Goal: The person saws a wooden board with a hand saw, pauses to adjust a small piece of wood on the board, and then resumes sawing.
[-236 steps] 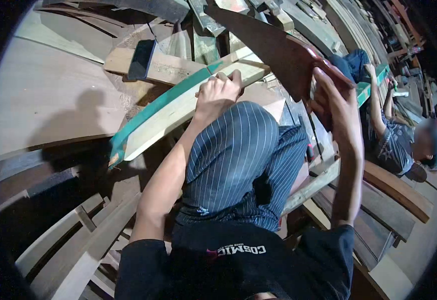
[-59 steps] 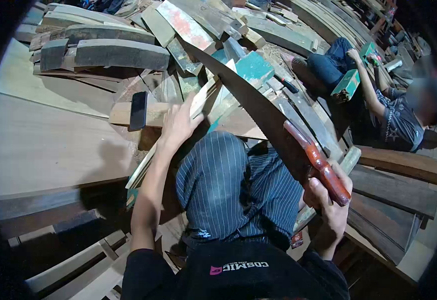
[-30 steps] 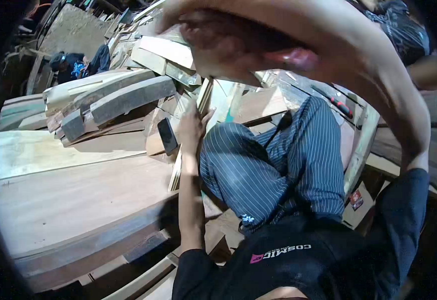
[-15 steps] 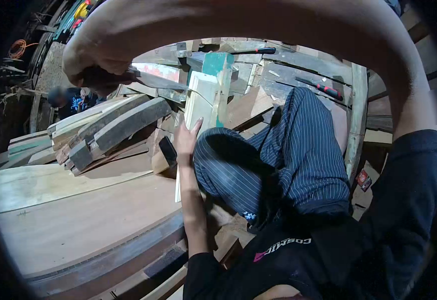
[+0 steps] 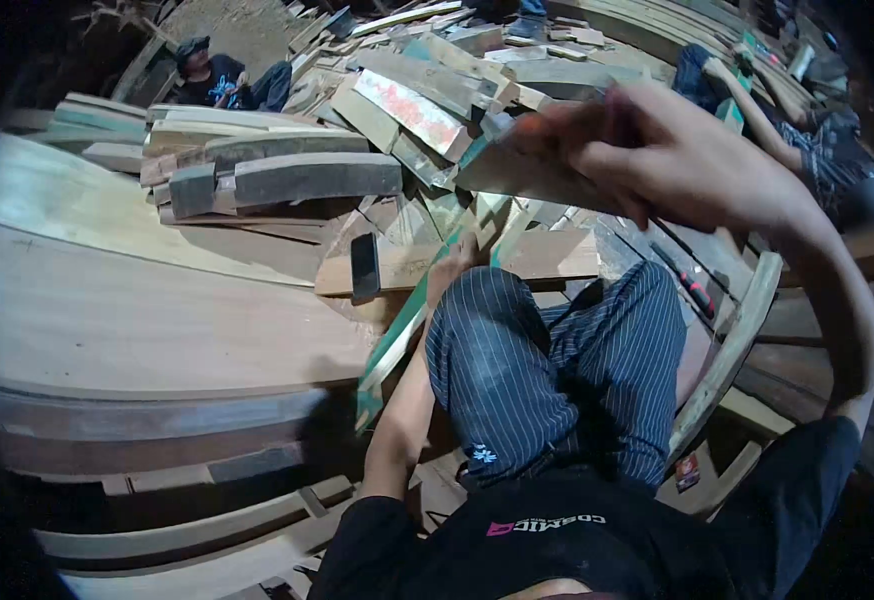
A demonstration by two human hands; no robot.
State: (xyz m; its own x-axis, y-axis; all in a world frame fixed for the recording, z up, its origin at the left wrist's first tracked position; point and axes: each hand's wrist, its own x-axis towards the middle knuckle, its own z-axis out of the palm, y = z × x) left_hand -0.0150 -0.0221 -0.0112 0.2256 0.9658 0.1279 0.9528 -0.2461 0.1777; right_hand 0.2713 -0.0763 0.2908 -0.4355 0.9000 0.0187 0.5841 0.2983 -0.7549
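In the upper right, my right hand (image 5: 647,150) is raised with its fingers closed around a tool that looks like a hand saw (image 5: 537,180). Its broad grey blade points left, and motion blurs hand and tool. Lower down, beside my left knee, my left hand (image 5: 449,268) grips a narrow green-edged wooden board (image 5: 402,335), which slants from lower left to upper right. Part of this board is hidden by my hand and knee. Just left of that hand, a black phone (image 5: 364,268) lies on a plank (image 5: 397,265).
Stacked wood offcuts (image 5: 297,180) and wide planks (image 5: 137,310) fill the left side. Ahead lies a heap of scrap boards (image 5: 427,100). A red-and-black-handled tool (image 5: 695,292) is right of my knees. One person (image 5: 222,85) sits at upper left, another (image 5: 817,150) at upper right.
My right hand has swung from the upper left to the upper right with the tool. The board in my left hand now shows its green edge and slants differently. The view has shifted.
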